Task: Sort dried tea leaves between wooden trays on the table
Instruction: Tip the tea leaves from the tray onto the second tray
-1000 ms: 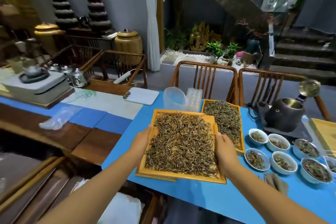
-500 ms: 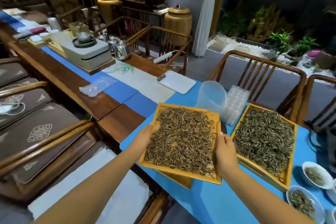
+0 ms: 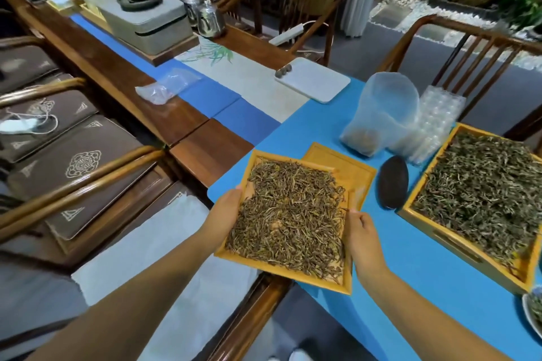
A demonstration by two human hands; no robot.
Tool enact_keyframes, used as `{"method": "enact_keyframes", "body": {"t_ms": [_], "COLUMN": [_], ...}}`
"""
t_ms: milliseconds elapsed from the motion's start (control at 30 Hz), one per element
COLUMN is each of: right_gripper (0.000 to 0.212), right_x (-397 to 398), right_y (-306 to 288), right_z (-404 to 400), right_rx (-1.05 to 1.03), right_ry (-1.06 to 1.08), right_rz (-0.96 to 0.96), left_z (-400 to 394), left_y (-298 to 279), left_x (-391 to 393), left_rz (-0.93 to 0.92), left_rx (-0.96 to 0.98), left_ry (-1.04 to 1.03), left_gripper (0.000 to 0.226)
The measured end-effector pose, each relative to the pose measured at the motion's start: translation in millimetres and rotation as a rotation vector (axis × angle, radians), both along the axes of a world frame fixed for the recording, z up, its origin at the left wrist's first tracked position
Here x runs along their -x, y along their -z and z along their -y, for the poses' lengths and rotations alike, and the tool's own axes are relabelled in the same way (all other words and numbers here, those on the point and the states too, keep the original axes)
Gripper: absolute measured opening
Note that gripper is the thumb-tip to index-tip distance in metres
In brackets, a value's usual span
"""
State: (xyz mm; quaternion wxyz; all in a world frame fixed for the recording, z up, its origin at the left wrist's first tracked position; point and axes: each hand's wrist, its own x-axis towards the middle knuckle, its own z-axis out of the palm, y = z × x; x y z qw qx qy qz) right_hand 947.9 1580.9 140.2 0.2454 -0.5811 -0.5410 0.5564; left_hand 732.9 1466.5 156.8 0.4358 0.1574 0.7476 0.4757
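The person is holding a shallow wooden tray [image 3: 289,269] of brownish dried tea leaves [image 3: 290,214] by its two side rims, one hand at each edge so the load is staying level and nothing is spilling. The left hand [image 3: 225,211] is gripping the tray's nine o'clock rim, thumb lying along the top edge; the right hand [image 3: 362,231] is grasping the three o'clock rim with fingers curled under it. The tray is hanging partly over the near edge of the blue table cover [image 3: 410,258], probably carried rather than resting. At its one o'clock an empty wooden tray [image 3: 346,167] is lying on the cover, partly hidden beneath the held one, likely waiting to receive sorted leaves. At three o'clock, well apart, a larger tray [image 3: 457,246] is holding greener leaves [image 3: 484,193], with a dark oval scoop [image 3: 393,182] between them.
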Motion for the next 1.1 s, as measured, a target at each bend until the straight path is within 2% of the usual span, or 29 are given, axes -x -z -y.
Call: {"method": "enact_keyframes", "body": {"t_ms": [267, 467, 567, 633, 700, 833, 1100], "right_gripper": [0.024, 0.026, 0.04, 0.042, 0.04, 0.039, 0.041], "right_x": [7, 3, 3, 5, 11, 20, 18], "right_y": [37, 46, 38, 29, 22, 21, 30], "right_z": [-3, -7, -9, -10, -9, -4, -7], "right_rx": [-0.018, -0.072, -0.298, -0.532, -0.656, -0.673, -0.677], "right_ry": [-0.095, -0.258, -0.343, -0.517, -0.698, -0.881, -0.928], "right_rz": [0.001, 0.047, 0.101, 0.202, 0.256, 0.302, 0.387], "left_z": [9, 13, 15, 15, 16, 16, 20], "left_y": [51, 64, 62, 60, 59, 58, 61], "left_x": [12, 18, 22, 24, 26, 28, 27], "left_rz": [-0.01, 0.027, 0.021, 0.007, -0.015, -0.034, -0.035], "left_rx": [0.047, 0.036, 0.062, 0.068, 0.075, 0.083, 0.111], "left_ry": [-0.103, -0.125, -0.109, -0.093, -0.083, -0.086, -0.107], "left_gripper": [0.045, 0.045, 0.047, 0.048, 0.048, 0.045, 0.045]}}
